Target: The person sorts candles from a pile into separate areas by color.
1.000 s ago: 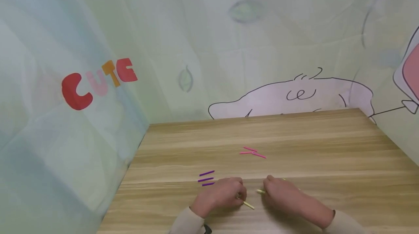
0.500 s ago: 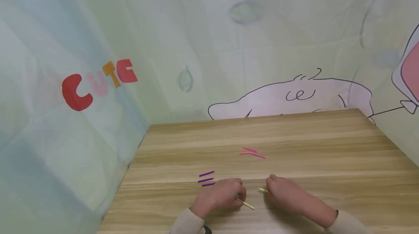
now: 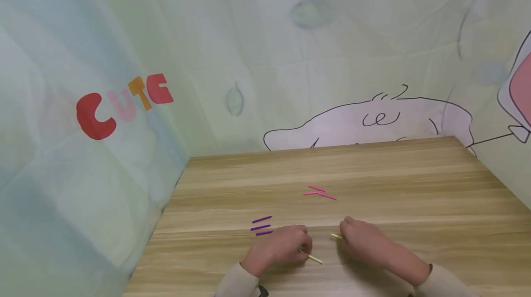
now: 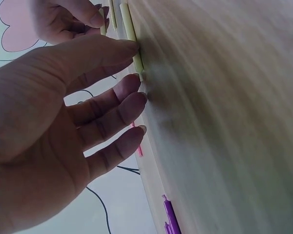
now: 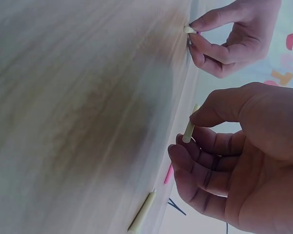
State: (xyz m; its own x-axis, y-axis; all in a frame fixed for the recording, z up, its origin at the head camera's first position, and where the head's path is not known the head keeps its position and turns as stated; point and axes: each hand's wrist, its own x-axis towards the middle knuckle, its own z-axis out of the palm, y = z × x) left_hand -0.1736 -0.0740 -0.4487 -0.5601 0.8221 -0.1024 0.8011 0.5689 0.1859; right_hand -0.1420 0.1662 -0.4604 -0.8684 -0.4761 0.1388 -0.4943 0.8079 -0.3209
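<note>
In the head view, my left hand (image 3: 282, 247) is low over the table, pinching a pale yellow crayon-like stick (image 3: 315, 259) between thumb and forefinger. Its other fingers are loosely bent, as the left wrist view shows. To its right, my right hand (image 3: 367, 244) pinches a second pale yellow stick (image 5: 189, 131) by thumb and fingertips. A third pale yellow stick (image 5: 142, 212) with a narrow tip lies on the table near the right hand; in the head view that hand hides it. Just beyond the left hand lie three purple sticks (image 3: 260, 227), side by side.
Three pink sticks (image 3: 319, 193) lie farther back on the wood-grain table (image 3: 415, 177), two of them touching or nearly so. A printed cloth backdrop (image 3: 232, 57) rises behind the table and along its left side.
My right hand has moved slightly away and to the right, carrying its yellow stick. The left hand has stayed in place with its stick.
</note>
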